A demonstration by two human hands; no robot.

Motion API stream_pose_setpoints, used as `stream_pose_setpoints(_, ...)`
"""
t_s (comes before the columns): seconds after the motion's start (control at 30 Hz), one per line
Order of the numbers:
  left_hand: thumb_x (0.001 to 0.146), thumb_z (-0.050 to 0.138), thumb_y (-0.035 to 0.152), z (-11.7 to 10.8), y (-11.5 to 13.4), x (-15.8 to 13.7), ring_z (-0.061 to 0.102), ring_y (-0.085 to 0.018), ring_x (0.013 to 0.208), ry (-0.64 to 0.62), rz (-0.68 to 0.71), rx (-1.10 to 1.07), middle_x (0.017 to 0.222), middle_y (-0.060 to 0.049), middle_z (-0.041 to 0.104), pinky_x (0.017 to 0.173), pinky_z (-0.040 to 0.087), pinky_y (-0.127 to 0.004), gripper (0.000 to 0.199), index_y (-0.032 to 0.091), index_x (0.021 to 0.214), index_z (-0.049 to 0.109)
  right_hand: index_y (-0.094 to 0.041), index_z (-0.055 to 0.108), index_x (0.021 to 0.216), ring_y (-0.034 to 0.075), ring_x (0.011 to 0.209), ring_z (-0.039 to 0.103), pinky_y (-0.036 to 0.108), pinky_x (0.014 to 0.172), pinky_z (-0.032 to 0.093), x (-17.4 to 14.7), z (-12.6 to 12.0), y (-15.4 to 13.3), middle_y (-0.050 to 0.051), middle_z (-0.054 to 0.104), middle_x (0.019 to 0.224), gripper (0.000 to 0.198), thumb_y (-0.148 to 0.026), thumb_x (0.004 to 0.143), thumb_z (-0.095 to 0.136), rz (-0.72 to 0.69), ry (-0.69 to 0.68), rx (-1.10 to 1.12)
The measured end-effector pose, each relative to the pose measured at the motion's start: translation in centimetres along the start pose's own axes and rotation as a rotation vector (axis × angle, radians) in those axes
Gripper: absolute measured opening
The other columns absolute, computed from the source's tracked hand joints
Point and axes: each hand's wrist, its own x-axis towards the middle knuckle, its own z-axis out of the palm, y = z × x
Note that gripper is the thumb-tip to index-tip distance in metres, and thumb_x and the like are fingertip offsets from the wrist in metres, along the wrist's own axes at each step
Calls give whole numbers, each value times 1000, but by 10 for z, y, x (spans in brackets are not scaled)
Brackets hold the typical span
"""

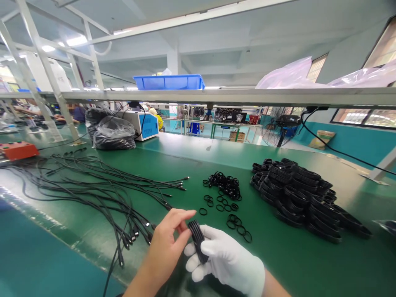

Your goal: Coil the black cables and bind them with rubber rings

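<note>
- Nearest, at low centre: right hand point(227, 251), in a white glove, wrapped around a short folded bundle of black cable point(198, 244). Thumb on the near side, fingers curled beneath and behind; a firm hold.
- Just left of it: left hand point(169, 241), bare, thumb and index parted by a narrow gap, index pointing past the bundle's upper end. Thumb very near that end; touching or not, cannot tell.
- Bundle held above the green table point(262, 266), tilted, upper end toward the left hand.
- Beyond the hands: loose black rings point(203, 211), scattered, some overlapping. Behind them, a tight heap of similar rings point(227, 185).
- Left side: long loose black cables point(167, 205), spread over the tabletop in two rough groups, most plug ends toward the hands. A few trailing over the near edge.
- Right side: large pile of coiled black cables point(297, 194), stacked several layers deep, well apart from the hands.
- Far left on the table: orange box point(19, 150) with buttons on top.
- Farther back: dark plastic bag point(114, 134), beside a white-and-blue machine point(147, 124).
- Overhead: long shelf point(232, 96) bearing a blue tray point(170, 82) and, to the right, pinkish plastic bags point(287, 76).
- Background: caged fan point(278, 126) at right; seated co-worker point(79, 113) at left, partly hidden.
</note>
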Motion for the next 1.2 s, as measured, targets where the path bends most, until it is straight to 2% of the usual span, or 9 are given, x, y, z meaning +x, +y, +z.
stream_pose_setpoints(0.13, 79, 42, 5, 5, 2, 0, 60, -14, 81, -23, 107, 125, 90, -1, 62, 74, 47, -24, 34, 24, 92, 67, -13, 51, 105, 17, 80, 62, 30, 67, 50, 0, 2, 2, 8, 57, 92, 46, -33, 68, 71, 36, -52, 18)
stream_pose_setpoints(0.23, 79, 41, 4, 8, 1, -1, 60, -14, 83, -43, 140, 161, 92, -1, 62, 75, 47, -24, 35, 25, 94, 65, -13, 51, 104, 18, 80, 61, 31, 65, 50, -1, 2, 2, 8, 57, 90, 46, -34, 68, 71, 42, -37, 1)
stream_pose_setpoints(0.4, 81, 48, 11, 8, -2, -9, 58, -13, 74, 22, 32, 130, 93, -1, 58, 73, 46, -25, 25, 24, 98, 60, -14, 50, 106, 17, 82, 60, 31, 70, 49, -1, 1, 0, 7, 57, 91, 50, -30, 66, 73, 34, 9, -13)
stream_pose_setpoints(0.5, 84, 49, 18, 8, 0, -16, 55, -14, 74, 73, -19, 114, 85, 0, 57, 70, 44, -26, 12, 22, 87, 60, -14, 50, 106, 15, 84, 60, 30, 71, 48, 0, 1, -1, 6, 57, 93, 45, -29, 69, 71, 19, 0, 10)
stream_pose_setpoints(0.6, 84, 49, 21, 6, 6, -18, 53, -15, 74, -38, -91, 57, 79, 0, 56, 69, 41, -26, 10, 21, 80, 59, -15, 51, 104, 14, 84, 59, 28, 71, 49, 0, 2, -2, 5, 56, 93, 40, -28, 72, 70, 9, -13, 24)
stream_pose_setpoints(0.7, 81, 52, 19, 1, 13, -15, 50, -15, 74, -200, -140, 19, 78, 1, 55, 70, 39, -25, 8, 21, 78, 59, -14, 52, 104, 15, 84, 59, 29, 69, 51, 0, 4, -3, 5, 55, 95, 43, -23, 67, 73, 7, -18, -18)
stream_pose_setpoints(0.8, 79, 53, 19, -4, 16, -11, 49, -14, 73, -304, -168, 2, 75, 3, 52, 69, 37, -25, 9, 20, 71, 55, -13, 52, 100, 16, 82, 59, 27, 65, 52, -1, 4, -1, 5, 56, 93, 43, -19, 63, 74, 1, 5, -74)
stream_pose_setpoints(1.07, 78, 51, 19, -7, 7, -6, 44, -12, 71, -413, -229, -153, 73, 4, 46, 67, 35, -22, 13, 19, 65, 49, -13, 51, 99, 17, 79, 62, 29, 65, 53, -1, 6, -1, 5, 58, 90, 46, -14, 60, 74, 51, 99, -142)
stream_pose_setpoints(1.2, 79, 50, 23, -6, 5, -3, 44, -13, 72, -415, -208, -172, 72, 4, 47, 69, 35, -22, 15, 19, 65, 48, -13, 51, 97, 16, 74, 63, 29, 64, 52, 1, 7, -4, 4, 58, 89, 46, -14, 58, 74, 66, 123, -160)
